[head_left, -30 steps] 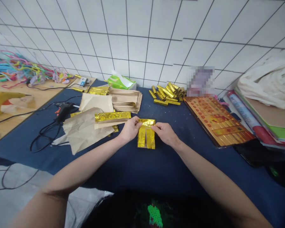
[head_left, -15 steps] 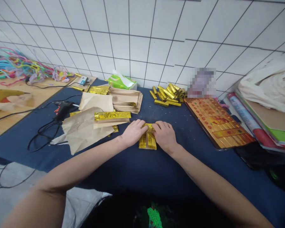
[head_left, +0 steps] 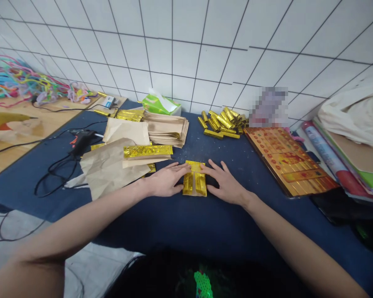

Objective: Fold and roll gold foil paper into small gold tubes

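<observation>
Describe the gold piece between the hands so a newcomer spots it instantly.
On the dark blue cloth below the tiled wall, find the left hand and right hand. Between them lies the folded gold paper. Unlike the piled gold tubes, it is flat, with a gap between two flaps.

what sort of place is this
Probably a craft workspace: there's a black glue gun, gold foil rolls piled near the tiled wall, and a folded gold foil sheet between the left hand and right hand.
</observation>
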The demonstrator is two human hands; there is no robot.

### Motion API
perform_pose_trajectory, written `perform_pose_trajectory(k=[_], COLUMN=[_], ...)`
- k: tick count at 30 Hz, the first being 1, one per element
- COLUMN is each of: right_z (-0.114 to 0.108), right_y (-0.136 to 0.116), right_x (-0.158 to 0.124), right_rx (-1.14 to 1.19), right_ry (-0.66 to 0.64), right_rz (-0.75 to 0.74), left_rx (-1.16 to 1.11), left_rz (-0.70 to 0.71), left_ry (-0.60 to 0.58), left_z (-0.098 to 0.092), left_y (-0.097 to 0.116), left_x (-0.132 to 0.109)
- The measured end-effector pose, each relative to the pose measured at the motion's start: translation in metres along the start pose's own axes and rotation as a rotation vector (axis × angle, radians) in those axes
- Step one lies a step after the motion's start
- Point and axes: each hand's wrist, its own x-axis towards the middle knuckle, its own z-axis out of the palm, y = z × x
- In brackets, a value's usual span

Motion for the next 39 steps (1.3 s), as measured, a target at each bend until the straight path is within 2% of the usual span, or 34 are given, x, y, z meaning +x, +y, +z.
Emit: perform_pose_trajectory(k=[6,9,12,14,16,25,31,39], right_z=[-0.004,-0.004,-0.002,0.0,0.002,0.005,0.009,0.008], right_y=[0.0,-0.007,-0.016,-0.021,-0.023,-0.02,-0.023,-0.025], right_x=[0.0,-0.002,-0.006,-0.008,-0.01,-0.012,-0.01,-0.01], right_rx=[0.049,-0.041,-0.165,-0.17,-0.125,0.115,0.147,0.127], right_ry=[-0.071,0.023,0.164,0.217,0.224,0.185,0.218,0.201], right_rz=[0.001,-0.027,-0.149,-0.23,-0.249,-0.067,0.022,0.001], left_rx=[-0.103,-0.106,-0.097,-0.096,-0.097,-0.114,-0.148,-0.147], left_rz=[-0.007,-0.011,-0.016,-0.016,-0.007,0.037,0.01,-0.064], left_ry=[-0.118,-0.129,-0.084,-0.048,-0.02,0.038,0.048,0.081], left_z=[-0.007,-0.007,-0.004,-0.002,-0.001,-0.002,0.0,0.01], left_y=[0.001,0.001,0.001,0.002,0.003,0.009,0.012,0.012], left_x=[-0.004,-0.004,-0.004,-0.004,-0.005,-0.008,-0.007,-0.006])
